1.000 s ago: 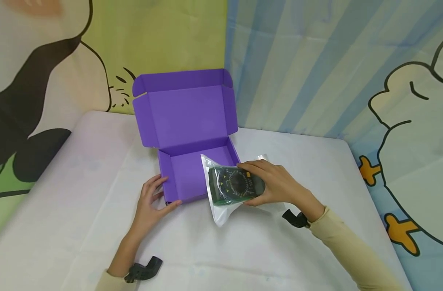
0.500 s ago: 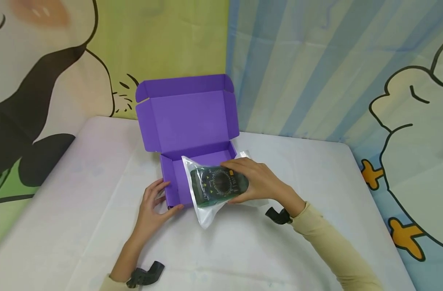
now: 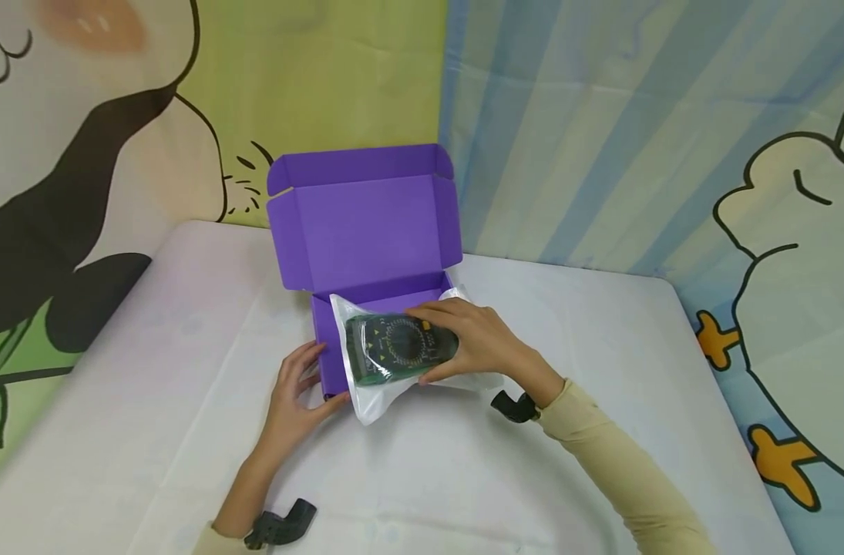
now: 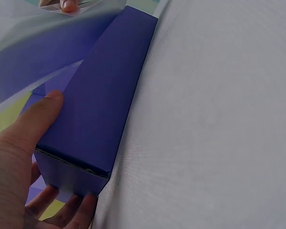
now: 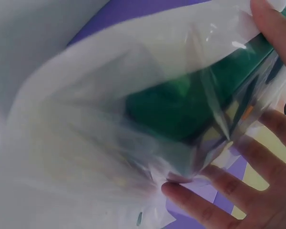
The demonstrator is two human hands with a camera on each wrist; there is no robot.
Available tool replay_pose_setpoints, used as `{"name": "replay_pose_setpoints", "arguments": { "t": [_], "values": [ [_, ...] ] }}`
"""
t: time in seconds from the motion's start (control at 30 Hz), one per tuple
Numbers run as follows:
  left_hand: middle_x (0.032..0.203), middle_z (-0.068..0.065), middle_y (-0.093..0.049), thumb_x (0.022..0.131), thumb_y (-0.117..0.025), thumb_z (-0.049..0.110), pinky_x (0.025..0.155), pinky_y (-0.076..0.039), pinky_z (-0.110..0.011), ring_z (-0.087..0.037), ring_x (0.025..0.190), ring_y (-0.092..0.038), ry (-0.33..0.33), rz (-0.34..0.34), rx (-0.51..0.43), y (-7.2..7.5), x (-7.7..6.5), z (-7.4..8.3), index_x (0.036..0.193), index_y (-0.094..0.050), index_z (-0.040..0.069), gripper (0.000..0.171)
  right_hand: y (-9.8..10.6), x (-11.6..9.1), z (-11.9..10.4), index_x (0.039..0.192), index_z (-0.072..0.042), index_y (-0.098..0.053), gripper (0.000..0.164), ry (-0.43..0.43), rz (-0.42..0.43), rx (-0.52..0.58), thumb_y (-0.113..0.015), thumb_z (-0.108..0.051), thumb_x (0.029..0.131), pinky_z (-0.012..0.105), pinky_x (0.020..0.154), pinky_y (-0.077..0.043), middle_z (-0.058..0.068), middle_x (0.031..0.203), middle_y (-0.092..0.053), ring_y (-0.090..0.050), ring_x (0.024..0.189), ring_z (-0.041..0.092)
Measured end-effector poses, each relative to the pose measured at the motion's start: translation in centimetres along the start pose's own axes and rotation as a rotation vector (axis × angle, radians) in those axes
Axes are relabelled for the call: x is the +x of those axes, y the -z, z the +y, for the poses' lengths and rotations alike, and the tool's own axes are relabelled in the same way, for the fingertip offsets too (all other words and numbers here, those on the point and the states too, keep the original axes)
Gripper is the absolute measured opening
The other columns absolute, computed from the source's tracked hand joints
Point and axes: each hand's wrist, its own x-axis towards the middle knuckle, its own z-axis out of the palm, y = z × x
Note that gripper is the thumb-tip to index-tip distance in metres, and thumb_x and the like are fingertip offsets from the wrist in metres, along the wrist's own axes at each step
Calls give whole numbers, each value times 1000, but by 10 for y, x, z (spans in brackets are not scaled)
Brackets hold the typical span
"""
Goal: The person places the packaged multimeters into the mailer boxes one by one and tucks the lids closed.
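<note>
A purple cardboard box (image 3: 373, 223) stands on the table with its lid raised at the back. At its front left corner, my left hand (image 3: 293, 397) holds the box, the thumb (image 4: 43, 114) on the front wall and the fingers round the side. My right hand (image 3: 477, 335) grips a multimeter (image 3: 397, 348) in a clear-fronted plastic bag (image 3: 371, 405), thumb and fingers across its right end. This bagged multimeter lies over the opening of the box and hides most of the inside. In the right wrist view the multimeter's green casing (image 5: 171, 107) shows through the bag.
A white cloth covers the table (image 3: 588, 331). Behind it hangs a cartoon-printed backdrop (image 3: 574, 131). Dark wrist-worn cameras sit on both wrists, the left wrist camera (image 3: 280, 524) near the table's front.
My right hand has carried the bagged multimeter left, from the box's right side to over its opening. My left hand has stayed at the box corner. The head view has shifted slightly.
</note>
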Motion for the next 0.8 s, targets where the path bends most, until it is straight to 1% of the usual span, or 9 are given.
{"name": "replay_pose_setpoints", "arguments": {
  "t": [0.13,0.3,0.5,0.67,0.8],
  "values": [
    [145,-22,-38,65,-85,-7,97,-45,-15,-32,124,-46,-33,-5,7,1,-1,-1,142,-44,-2,88,-2,5,-3,141,-29,-53,95,-9,-20,-15,-84,-64,58,38,75,-56,-1,137,-57,-55,121,21],
    [144,-25,-37,64,-84,-12,97,-44,-13,-35,126,-44,-39,0,22,3,-1,-1,145,-38,-3,94,-4,15,-3,140,-30,-54,92,-17,-43,-22,-83,-64,60,38,74,-55,-2,136,-58,-56,120,20],
    [145,-26,-36,62,-84,-14,97,-44,-13,-40,127,-44,-36,-3,-4,3,0,-2,145,-38,-4,96,-8,23,0,139,-30,-56,89,-44,-49,-29,-81,-66,62,39,78,-55,-2,137,-58,-55,122,20],
    [144,-28,-36,59,-85,-15,95,-45,-13,-43,124,-45,-63,3,-29,1,2,-3,144,-38,-6,97,-14,28,1,140,-26,-55,89,-54,-31,-48,-82,-62,63,45,85,-54,1,137,-58,-54,123,26],
    [144,-26,-36,61,-84,-14,95,-46,-13,-41,125,-46,-44,-8,-18,1,1,-1,145,-39,-4,96,-19,30,2,140,-25,-54,88,-69,-43,-54,-82,-62,65,47,88,-53,2,138,-57,-52,125,29]
  ]
}}
